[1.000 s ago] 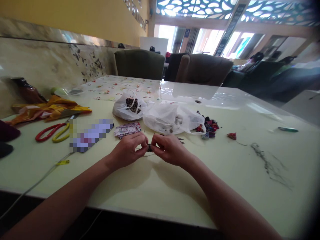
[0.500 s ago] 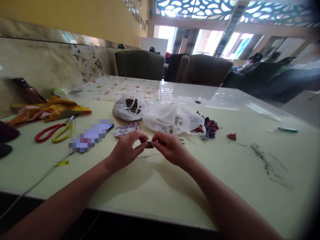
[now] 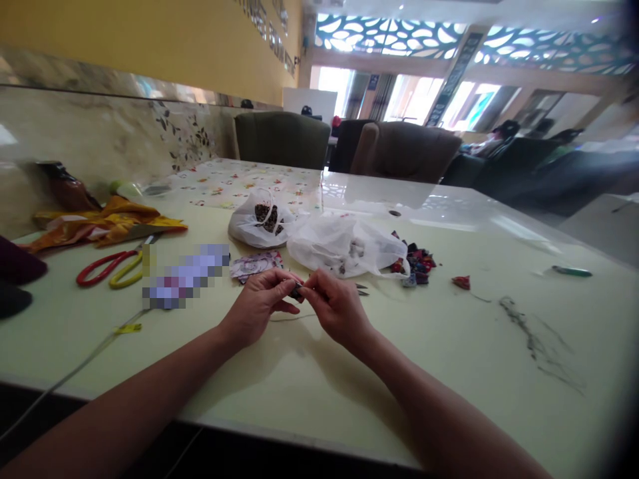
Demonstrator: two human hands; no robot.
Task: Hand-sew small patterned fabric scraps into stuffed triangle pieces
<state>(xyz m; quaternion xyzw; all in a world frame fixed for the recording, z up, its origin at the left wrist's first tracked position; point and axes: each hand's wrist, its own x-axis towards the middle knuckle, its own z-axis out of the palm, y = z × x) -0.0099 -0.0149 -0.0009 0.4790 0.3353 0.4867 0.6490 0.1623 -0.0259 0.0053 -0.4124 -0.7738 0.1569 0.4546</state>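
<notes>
The pale surface (image 3: 309, 399) spread wide in front of the person, and from where I stood everything that mattered sat near its middle. A loose white plastic bag (image 3: 344, 246) lay just beyond the hands, with a smaller bag of dark bits (image 3: 244, 219) beside it to the left.

The left hand (image 3: 259, 299) and the right hand (image 3: 339, 306) came in from their own sides and met in front of the bags. Off past the right hand was a pile of cloth scraps (image 3: 422, 263); a patterned cloth (image 3: 257, 265) lay right behind the left hand's knuckles.

Smallest of what was held, a small dark piece (image 3: 297, 291) sat between the two hands, neither nearer than the other. The left hand was closed narrowly about it, thumb uppermost; the right hand was pinched tight at its right edge. Fingers covered so much of it that I couldn't tell its long axis. Below, a thin thread (image 3: 294, 319) ran roughly crosswise over the surface.
</notes>
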